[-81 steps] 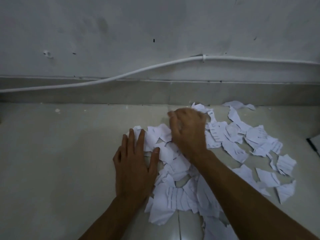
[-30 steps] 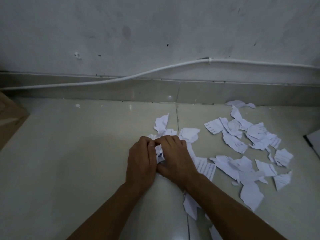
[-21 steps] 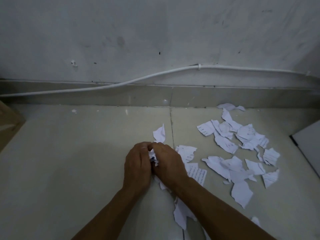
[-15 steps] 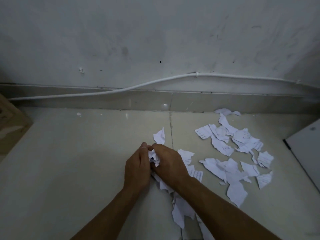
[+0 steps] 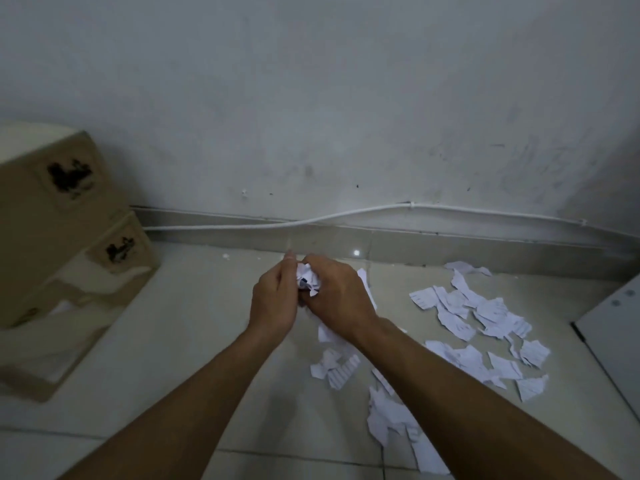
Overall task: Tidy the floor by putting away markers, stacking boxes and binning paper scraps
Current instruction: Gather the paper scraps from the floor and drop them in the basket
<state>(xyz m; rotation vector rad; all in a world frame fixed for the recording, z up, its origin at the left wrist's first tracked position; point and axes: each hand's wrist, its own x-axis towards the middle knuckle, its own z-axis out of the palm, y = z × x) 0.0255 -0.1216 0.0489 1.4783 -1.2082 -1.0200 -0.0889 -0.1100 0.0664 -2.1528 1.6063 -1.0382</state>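
A crumpled bundle of white paper scraps is pressed between my left hand and my right hand, lifted a little above the tiled floor. Both hands are closed around it, so most of the bundle is hidden. Several loose torn scraps with printed lines lie scattered on the floor to the right. More scraps lie under and near my right forearm. Two brown cardboard boxes stand stacked at the left against the wall.
A grey wall with a skirting tile runs across the back. A white cable is clipped along it. A white flat panel with a dark edge lies at the right border. The pale tiled floor is glossy.
My hands gathered the scraps into a wad and lifted it off the floor. The view swung up and left, bringing the stacked boxes into sight.
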